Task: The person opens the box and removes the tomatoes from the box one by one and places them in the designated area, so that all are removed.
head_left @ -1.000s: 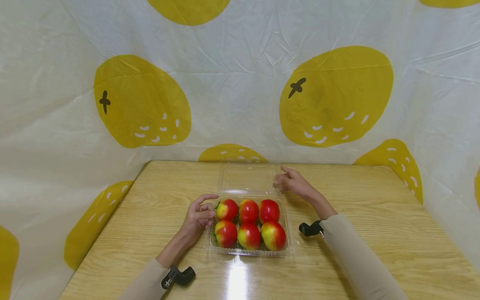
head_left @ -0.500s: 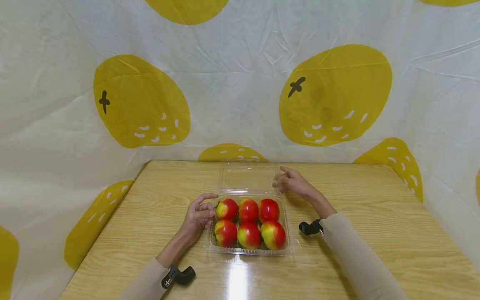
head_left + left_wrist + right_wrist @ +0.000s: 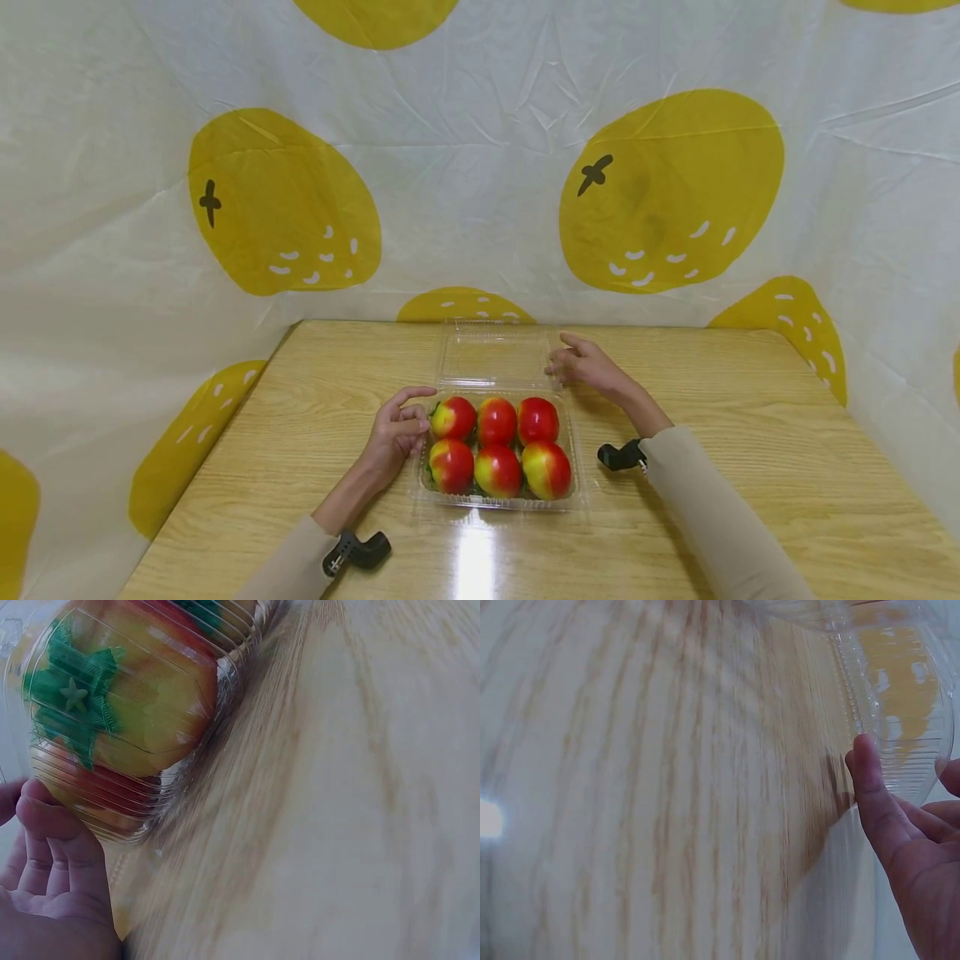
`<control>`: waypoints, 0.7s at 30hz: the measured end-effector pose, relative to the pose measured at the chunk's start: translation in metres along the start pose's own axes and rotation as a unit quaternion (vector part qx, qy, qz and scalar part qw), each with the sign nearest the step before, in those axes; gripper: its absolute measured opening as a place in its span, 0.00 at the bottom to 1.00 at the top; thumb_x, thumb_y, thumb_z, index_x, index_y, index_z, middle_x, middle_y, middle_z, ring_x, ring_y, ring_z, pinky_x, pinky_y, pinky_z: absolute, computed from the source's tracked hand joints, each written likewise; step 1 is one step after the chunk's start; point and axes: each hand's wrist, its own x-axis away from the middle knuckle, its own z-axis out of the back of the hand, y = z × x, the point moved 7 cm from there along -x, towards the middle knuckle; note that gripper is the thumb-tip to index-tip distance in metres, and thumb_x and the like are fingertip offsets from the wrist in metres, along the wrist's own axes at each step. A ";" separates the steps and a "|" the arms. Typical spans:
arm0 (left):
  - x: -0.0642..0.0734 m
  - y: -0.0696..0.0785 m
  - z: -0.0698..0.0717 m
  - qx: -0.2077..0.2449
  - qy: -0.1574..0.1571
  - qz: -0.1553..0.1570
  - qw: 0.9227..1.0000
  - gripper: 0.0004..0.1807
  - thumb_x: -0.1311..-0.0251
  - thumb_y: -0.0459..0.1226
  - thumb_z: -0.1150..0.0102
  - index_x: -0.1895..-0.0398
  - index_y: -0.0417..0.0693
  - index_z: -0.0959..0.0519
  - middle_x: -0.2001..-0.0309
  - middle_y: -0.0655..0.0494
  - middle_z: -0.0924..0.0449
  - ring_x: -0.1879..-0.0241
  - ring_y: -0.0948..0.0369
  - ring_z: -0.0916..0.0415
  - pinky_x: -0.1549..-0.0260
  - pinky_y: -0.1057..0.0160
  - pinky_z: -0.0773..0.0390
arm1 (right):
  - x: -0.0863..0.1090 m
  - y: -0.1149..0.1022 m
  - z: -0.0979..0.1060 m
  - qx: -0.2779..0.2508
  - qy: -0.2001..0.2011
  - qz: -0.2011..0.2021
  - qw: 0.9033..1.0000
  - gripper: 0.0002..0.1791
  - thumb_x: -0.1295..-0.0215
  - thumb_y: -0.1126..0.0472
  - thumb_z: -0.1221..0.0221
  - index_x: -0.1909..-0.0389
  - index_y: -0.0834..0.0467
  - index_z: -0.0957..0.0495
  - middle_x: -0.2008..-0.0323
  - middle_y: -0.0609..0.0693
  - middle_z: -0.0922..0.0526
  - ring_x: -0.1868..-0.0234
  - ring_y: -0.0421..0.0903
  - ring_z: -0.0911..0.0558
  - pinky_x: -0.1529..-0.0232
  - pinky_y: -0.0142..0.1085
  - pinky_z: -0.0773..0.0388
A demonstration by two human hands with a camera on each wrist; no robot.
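Clear clamshell [image 3: 495, 433] and hands [image 3: 393, 433] stay put.

In your left wrist view, the left hand [image 3: 45, 889] is cut off by the bottom edge, and the clear box [image 3: 142, 712] runs past the top, its fruit blurred behind ribbed plastic.

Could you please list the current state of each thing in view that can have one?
Clear clamshell box: open, sitting on the table.
Lid: folded back behind the tray.
Six red-yellow fruits: inside the tray, two rows of three.
Left hand: fingers against the tray's left edge.
Right hand: fingers at the lid's right edge.
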 end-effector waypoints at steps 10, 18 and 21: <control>-0.001 0.000 0.000 0.003 0.003 -0.003 1.000 0.24 0.36 0.23 0.53 0.35 0.37 0.30 0.75 0.62 0.24 0.84 0.67 0.29 0.85 0.73 0.30 | 0.000 0.003 0.002 0.009 0.009 -0.008 1.000 0.35 0.18 0.67 0.58 0.22 0.77 0.63 0.31 0.81 0.35 0.43 0.66 0.17 0.56 0.34 0.14; -0.001 0.001 -0.001 -0.002 0.007 -0.001 1.000 0.25 0.36 0.23 0.52 0.34 0.35 0.31 0.75 0.62 0.24 0.84 0.67 0.29 0.85 0.73 0.31 | -0.001 0.005 0.002 -0.001 0.010 -0.012 1.000 0.35 0.18 0.67 0.59 0.22 0.77 0.63 0.29 0.81 0.39 0.41 0.64 0.17 0.54 0.36 0.13; -0.001 0.002 -0.001 -0.008 0.007 -0.004 1.000 0.25 0.35 0.23 0.52 0.34 0.34 0.31 0.75 0.62 0.24 0.84 0.67 0.29 0.85 0.73 0.30 | 0.000 0.005 0.002 -0.002 0.007 -0.008 1.000 0.35 0.18 0.68 0.59 0.22 0.77 0.64 0.29 0.81 0.40 0.42 0.63 0.16 0.53 0.38 0.13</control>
